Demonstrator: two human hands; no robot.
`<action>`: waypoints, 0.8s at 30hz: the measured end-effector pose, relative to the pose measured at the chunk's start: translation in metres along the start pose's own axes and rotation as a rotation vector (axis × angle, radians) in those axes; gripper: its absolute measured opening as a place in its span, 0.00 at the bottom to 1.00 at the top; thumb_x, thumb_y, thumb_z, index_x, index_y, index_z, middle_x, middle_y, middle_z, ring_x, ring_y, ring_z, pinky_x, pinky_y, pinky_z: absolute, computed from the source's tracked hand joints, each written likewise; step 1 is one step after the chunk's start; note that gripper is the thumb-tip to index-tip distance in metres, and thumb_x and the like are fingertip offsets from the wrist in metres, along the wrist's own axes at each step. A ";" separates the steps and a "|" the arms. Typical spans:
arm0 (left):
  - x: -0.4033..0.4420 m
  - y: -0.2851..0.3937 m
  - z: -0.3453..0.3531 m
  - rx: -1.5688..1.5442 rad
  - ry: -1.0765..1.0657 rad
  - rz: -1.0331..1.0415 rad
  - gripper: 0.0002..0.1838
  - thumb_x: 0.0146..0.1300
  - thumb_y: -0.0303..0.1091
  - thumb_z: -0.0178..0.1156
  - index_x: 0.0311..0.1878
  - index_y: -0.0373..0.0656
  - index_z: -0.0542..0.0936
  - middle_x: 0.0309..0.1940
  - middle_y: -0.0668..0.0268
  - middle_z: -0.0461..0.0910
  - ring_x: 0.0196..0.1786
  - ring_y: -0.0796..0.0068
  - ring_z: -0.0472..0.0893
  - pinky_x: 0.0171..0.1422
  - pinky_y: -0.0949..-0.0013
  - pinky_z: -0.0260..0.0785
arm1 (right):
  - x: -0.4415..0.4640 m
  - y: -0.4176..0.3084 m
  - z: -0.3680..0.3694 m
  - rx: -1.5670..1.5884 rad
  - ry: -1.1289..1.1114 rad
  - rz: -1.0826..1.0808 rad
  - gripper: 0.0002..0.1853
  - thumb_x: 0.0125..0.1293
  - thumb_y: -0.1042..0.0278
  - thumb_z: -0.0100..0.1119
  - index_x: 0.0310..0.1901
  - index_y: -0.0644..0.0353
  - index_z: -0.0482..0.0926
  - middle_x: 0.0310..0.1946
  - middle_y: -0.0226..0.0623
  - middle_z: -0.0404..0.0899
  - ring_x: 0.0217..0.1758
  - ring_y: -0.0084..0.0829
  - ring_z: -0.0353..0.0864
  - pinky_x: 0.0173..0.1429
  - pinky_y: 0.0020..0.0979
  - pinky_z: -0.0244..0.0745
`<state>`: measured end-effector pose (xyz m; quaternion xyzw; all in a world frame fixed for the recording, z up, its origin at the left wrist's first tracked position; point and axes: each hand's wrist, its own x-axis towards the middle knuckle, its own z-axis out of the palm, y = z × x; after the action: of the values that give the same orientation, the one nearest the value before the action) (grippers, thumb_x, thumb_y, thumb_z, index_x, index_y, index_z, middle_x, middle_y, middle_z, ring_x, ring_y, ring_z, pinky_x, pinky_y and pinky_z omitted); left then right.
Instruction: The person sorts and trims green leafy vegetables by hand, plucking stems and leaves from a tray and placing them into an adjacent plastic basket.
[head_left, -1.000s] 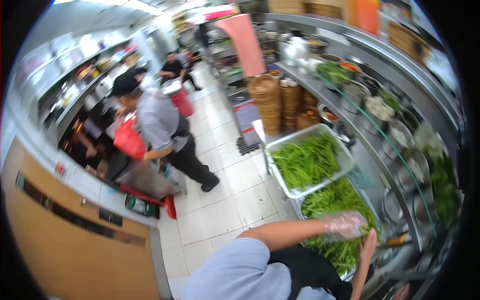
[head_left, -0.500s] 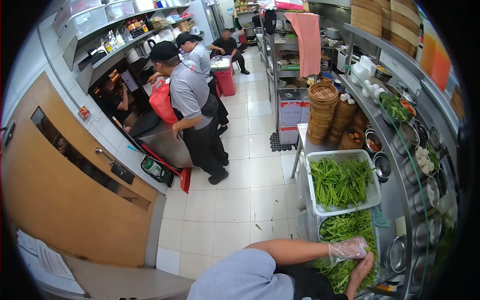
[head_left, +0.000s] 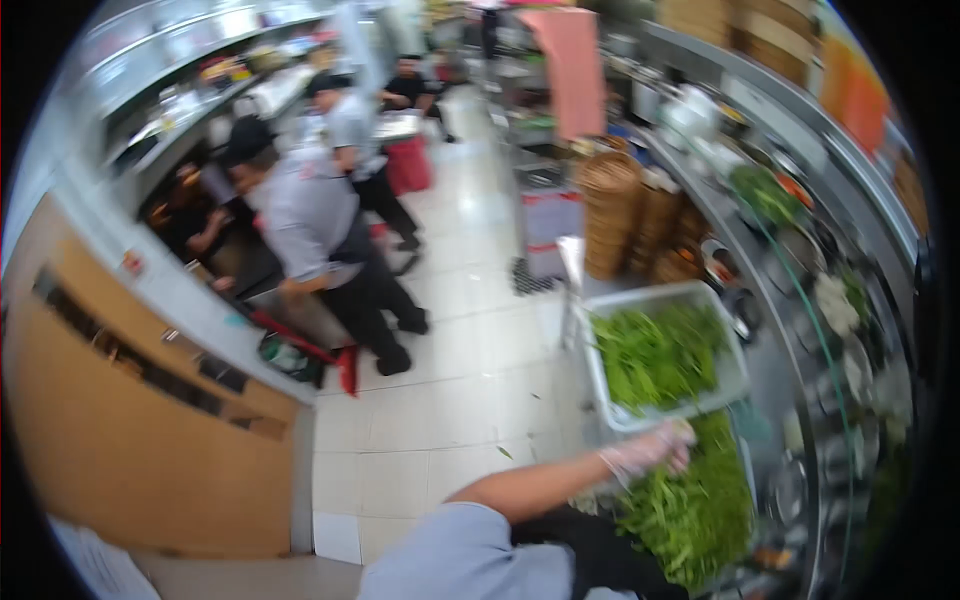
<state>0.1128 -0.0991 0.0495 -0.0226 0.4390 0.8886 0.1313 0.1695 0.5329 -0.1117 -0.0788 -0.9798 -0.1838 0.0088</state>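
My left hand [head_left: 650,451], in a clear plastic glove, hovers where a white plastic basket and a lower tray of greens meet. Its fingers look curled together; blur hides what they hold, if anything. Leafy green stalks [head_left: 655,360] fill the white basket [head_left: 742,385]. Below my hand, more loose green leaves [head_left: 690,510] are heaped in the tray [head_left: 748,462]. My right hand is out of sight.
Bamboo steamers [head_left: 608,215] are stacked behind the basket. A metal shelf with bowls [head_left: 800,250] runs along the right. Two co-workers [head_left: 310,220] stand at the left counter; another person [head_left: 408,90] sits farther back. A wooden door [head_left: 150,420] is at left.
My left hand has moved up from the lower greens toward the basket's near rim. My right hand has left the view. The camera has shifted, and the picture is blurred.
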 end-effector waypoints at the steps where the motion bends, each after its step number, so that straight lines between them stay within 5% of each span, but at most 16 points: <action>1: -0.013 0.012 -0.012 0.061 0.008 0.033 0.13 0.77 0.43 0.53 0.54 0.45 0.73 0.37 0.66 0.78 0.36 0.72 0.80 0.43 0.65 0.79 | 0.001 0.012 0.048 -0.202 -0.104 -0.196 0.19 0.79 0.59 0.48 0.54 0.66 0.81 0.55 0.52 0.81 0.61 0.48 0.77 0.64 0.43 0.69; 2: -0.014 0.029 -0.022 0.110 0.040 0.035 0.16 0.77 0.44 0.54 0.56 0.43 0.73 0.40 0.64 0.78 0.39 0.71 0.80 0.47 0.64 0.77 | -0.003 0.025 0.113 -0.370 -0.070 -0.376 0.19 0.79 0.58 0.47 0.54 0.65 0.82 0.56 0.52 0.81 0.62 0.47 0.77 0.65 0.43 0.68; 3: -0.013 0.043 -0.032 0.196 0.115 0.042 0.19 0.76 0.46 0.55 0.58 0.41 0.73 0.43 0.63 0.78 0.42 0.69 0.79 0.50 0.64 0.76 | -0.016 0.021 0.101 -0.059 -0.363 -0.283 0.25 0.75 0.54 0.53 0.65 0.64 0.77 0.65 0.55 0.75 0.73 0.55 0.67 0.73 0.48 0.64; 4: -0.010 0.061 -0.044 0.308 0.212 0.053 0.22 0.76 0.47 0.56 0.59 0.39 0.74 0.46 0.61 0.79 0.45 0.67 0.79 0.54 0.63 0.74 | -0.034 -0.001 0.068 0.387 -0.162 0.080 0.33 0.70 0.51 0.59 0.69 0.64 0.71 0.69 0.57 0.69 0.76 0.58 0.62 0.78 0.50 0.59; 5: -0.005 0.079 -0.054 0.431 0.332 0.066 0.24 0.75 0.49 0.57 0.61 0.37 0.74 0.48 0.60 0.79 0.48 0.65 0.78 0.58 0.62 0.73 | -0.029 -0.037 0.002 0.583 -0.287 0.334 0.42 0.62 0.56 0.70 0.74 0.61 0.63 0.76 0.59 0.59 0.80 0.59 0.54 0.82 0.48 0.53; 7: 0.003 0.117 -0.070 0.661 0.554 0.093 0.30 0.74 0.52 0.59 0.64 0.33 0.74 0.54 0.56 0.79 0.55 0.62 0.77 0.65 0.61 0.69 | -0.024 -0.087 -0.050 0.631 -0.034 0.287 0.31 0.64 0.64 0.67 0.67 0.64 0.71 0.67 0.58 0.70 0.73 0.56 0.66 0.76 0.49 0.62; 8: 0.013 0.116 -0.102 0.788 0.628 0.408 0.17 0.73 0.43 0.61 0.51 0.36 0.78 0.41 0.64 0.78 0.42 0.69 0.76 0.49 0.63 0.73 | -0.017 -0.115 -0.099 0.822 -0.004 0.197 0.25 0.67 0.64 0.66 0.62 0.69 0.77 0.62 0.56 0.77 0.68 0.55 0.74 0.73 0.44 0.67; 9: 0.023 0.136 -0.094 0.804 0.497 0.665 0.09 0.72 0.35 0.60 0.42 0.38 0.78 0.32 0.66 0.75 0.36 0.74 0.73 0.40 0.63 0.70 | -0.011 -0.147 -0.117 0.919 0.125 0.189 0.18 0.66 0.67 0.65 0.56 0.64 0.81 0.53 0.52 0.83 0.60 0.51 0.80 0.67 0.44 0.72; 12: 0.049 0.161 -0.075 1.417 0.395 0.814 0.04 0.62 0.28 0.59 0.39 0.39 0.76 0.35 0.54 0.80 0.40 0.55 0.81 0.45 0.59 0.71 | 0.010 -0.240 -0.207 1.145 0.145 0.001 0.11 0.67 0.69 0.62 0.49 0.62 0.84 0.45 0.48 0.84 0.50 0.48 0.84 0.56 0.41 0.77; 16: 0.116 0.110 -0.116 1.858 0.168 0.815 0.07 0.59 0.32 0.59 0.39 0.41 0.77 0.40 0.53 0.81 0.45 0.50 0.81 0.51 0.52 0.70 | 0.028 -0.336 -0.283 1.195 0.134 -0.213 0.11 0.65 0.68 0.64 0.47 0.62 0.84 0.45 0.47 0.83 0.50 0.48 0.82 0.57 0.40 0.77; 18: 0.141 0.062 -0.157 2.092 -0.089 0.563 0.12 0.59 0.38 0.58 0.43 0.43 0.79 0.44 0.54 0.82 0.51 0.53 0.81 0.61 0.45 0.68 | 0.037 -0.366 -0.284 1.108 0.159 -0.360 0.12 0.64 0.64 0.65 0.46 0.59 0.85 0.52 0.43 0.82 0.58 0.46 0.79 0.64 0.45 0.72; 22: 0.146 0.033 -0.181 2.143 -0.155 0.653 0.15 0.57 0.38 0.60 0.45 0.43 0.82 0.44 0.53 0.82 0.54 0.52 0.80 0.67 0.43 0.65 | 0.027 -0.380 -0.258 0.691 0.082 -0.390 0.13 0.61 0.62 0.67 0.46 0.56 0.85 0.56 0.39 0.79 0.65 0.45 0.72 0.70 0.50 0.65; 24: 0.143 0.045 -0.172 2.117 -0.194 0.461 0.17 0.55 0.38 0.61 0.47 0.43 0.83 0.46 0.52 0.82 0.59 0.52 0.78 0.71 0.39 0.61 | 0.016 -0.361 -0.247 0.680 -0.047 -0.343 0.16 0.57 0.61 0.68 0.46 0.55 0.84 0.57 0.38 0.76 0.67 0.44 0.69 0.72 0.52 0.61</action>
<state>-0.0492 -0.2302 -0.0437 0.2551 0.9636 0.0608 -0.0516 0.0941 0.1136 -0.0101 0.0894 -0.9837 0.1548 -0.0191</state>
